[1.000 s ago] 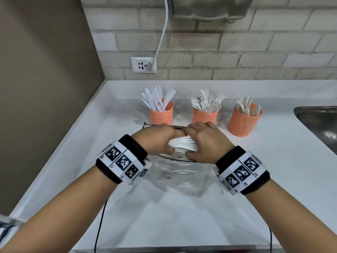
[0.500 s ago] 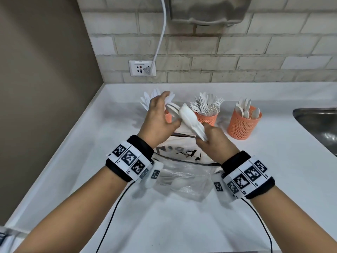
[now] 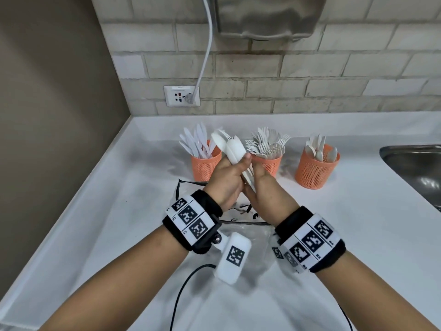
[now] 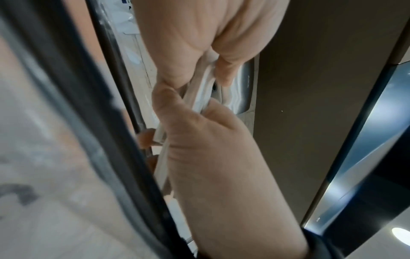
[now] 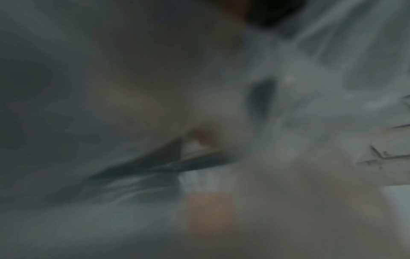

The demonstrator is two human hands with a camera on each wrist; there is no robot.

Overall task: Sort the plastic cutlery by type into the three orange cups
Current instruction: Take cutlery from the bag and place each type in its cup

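1. Fingers of the left hand [image 3: 225, 180] curl round the middle of a bundle of white plastic cutlery [image 3: 235, 150], thumb across its front, while the right hand [image 3: 263, 187] closes round the handle ends lower down; the left wrist view shows the same stacked handles [image 4: 164, 157] pinched between thumb and fingers.
2. The bundle is held above the counter, tilted up and leftward, spoon-like heads topmost. Judging by this two-handed hold, the pieces are being squared up or fanned so that one type can be picked out.
3. Just behind stand the three orange cups: the left cup [image 3: 205, 166] holds knives, the middle cup [image 3: 268, 163] forks, the right cup [image 3: 314, 170] spoons. All are already well filled, so the sorting looks far along.
4. Below the wrists lies a clear plastic bag [image 3: 248, 230] on the white counter [image 3: 358, 223], probably where the cutlery comes from.
5. The right wrist view is too blurred to read.
6. A steel sink [image 3: 420, 163] sits at the right edge.
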